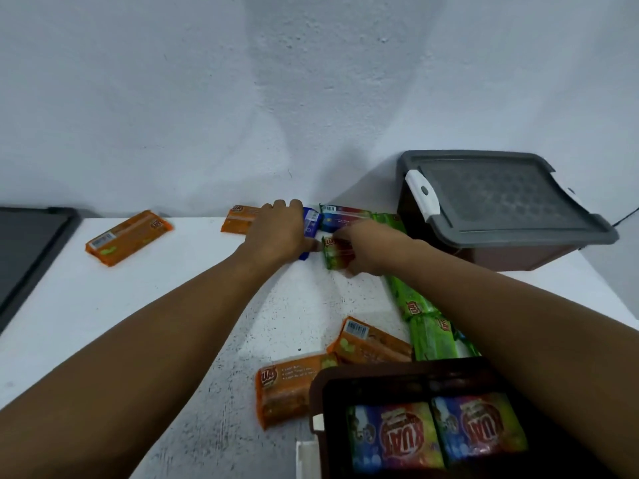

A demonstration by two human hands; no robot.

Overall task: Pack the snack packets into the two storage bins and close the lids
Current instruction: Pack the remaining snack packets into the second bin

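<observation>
Both arms reach to the far edge of the white table. My left hand lies over a blue packet, fingers curled over its far side. My right hand pinches a small green and red packet. Behind them lies a multicoloured packet. Orange packets lie at the far left, beside my left hand and near the front. Green packets run under my right forearm. An open brown bin at the front holds two colourful packets.
A second brown bin with a grey lid on it stands at the back right against the wall. A dark grey lid lies at the left table edge. A white latch shows by the near bin.
</observation>
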